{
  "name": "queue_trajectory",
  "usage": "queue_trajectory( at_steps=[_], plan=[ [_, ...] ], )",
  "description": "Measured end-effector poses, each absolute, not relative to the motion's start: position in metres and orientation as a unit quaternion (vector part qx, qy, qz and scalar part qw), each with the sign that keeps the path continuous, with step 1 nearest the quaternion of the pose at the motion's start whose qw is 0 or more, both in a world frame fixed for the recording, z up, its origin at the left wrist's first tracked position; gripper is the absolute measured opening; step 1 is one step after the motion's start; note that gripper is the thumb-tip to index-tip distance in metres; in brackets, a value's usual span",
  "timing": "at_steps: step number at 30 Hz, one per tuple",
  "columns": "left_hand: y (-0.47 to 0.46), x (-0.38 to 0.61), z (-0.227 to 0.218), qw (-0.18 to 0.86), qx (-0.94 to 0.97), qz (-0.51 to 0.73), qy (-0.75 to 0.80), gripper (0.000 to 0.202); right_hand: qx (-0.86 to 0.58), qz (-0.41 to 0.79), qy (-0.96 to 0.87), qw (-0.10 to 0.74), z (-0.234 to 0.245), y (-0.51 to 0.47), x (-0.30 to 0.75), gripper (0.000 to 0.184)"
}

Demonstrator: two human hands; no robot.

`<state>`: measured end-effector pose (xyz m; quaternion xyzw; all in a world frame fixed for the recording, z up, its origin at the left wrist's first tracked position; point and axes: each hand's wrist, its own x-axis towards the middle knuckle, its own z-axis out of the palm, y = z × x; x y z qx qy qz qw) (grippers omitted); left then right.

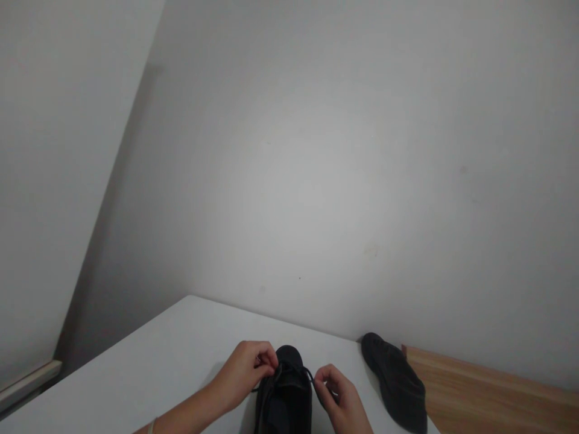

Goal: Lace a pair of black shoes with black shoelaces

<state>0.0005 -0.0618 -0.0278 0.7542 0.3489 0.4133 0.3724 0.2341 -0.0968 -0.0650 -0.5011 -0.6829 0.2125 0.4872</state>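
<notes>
A black shoe [289, 355] stands on the white table [203, 337], its toe pointing away from me and its opening towards me. At its left side my left hand [256, 367] is closed in a pinch on a black shoelace. My right hand [337, 392], just right of the shoe, pinches the other end of the shoelace [309, 374], which stretches from the shoe to my fingers. The lower part of the shoe runs out of the picture.
Another dark shoe [398, 383] lies at the table's right edge. Beyond it is a wooden board [488, 392]. A pale wall [316, 181] rises behind the table, and a white panel [67, 150] stands at the left.
</notes>
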Motion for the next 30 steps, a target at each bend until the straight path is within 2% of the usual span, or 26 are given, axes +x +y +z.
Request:
queue_trajectory(
  at_steps=[6, 9, 14, 20, 23, 27, 30],
  plan=[
    [-0.066, -0.002, -0.026, 0.238, 0.795, 0.385, 0.403, 0.017, -0.488, 0.208, -0.701, 0.476, -0.071, -0.093, 0.237, 0.034],
    [-0.069, -0.003, -0.024, 0.205, 0.799, 0.375, 0.422, 0.018, -0.496, 0.181, -0.714, 0.46, -0.067, -0.096, 0.231, 0.03],
    [-0.071, -0.001, -0.023, 0.239, 0.802, 0.357, 0.414, 0.021, -0.508, 0.082, -0.706, 0.486, -0.058, -0.099, 0.226, 0.026],
    [-0.079, 0.002, -0.015, 0.262, 0.804, 0.357, 0.396, 0.021, -0.512, 0.19, -0.712, 0.441, -0.054, -0.103, 0.227, 0.036],
    [-0.088, 0.005, -0.006, 0.238, 0.822, 0.337, 0.391, 0.022, -0.495, 0.179, -0.734, 0.428, -0.042, -0.111, 0.221, 0.038],
    [-0.09, 0.014, 0.002, 0.116, 0.869, 0.268, 0.4, 0.025, -0.519, 0.071, -0.781, 0.339, -0.017, -0.123, 0.206, 0.024],
    [-0.084, 0.023, 0.005, 0.066, 0.88, 0.209, 0.42, 0.024, -0.559, 0.015, -0.788, 0.257, -0.001, -0.125, 0.196, 0.026]
  ],
)
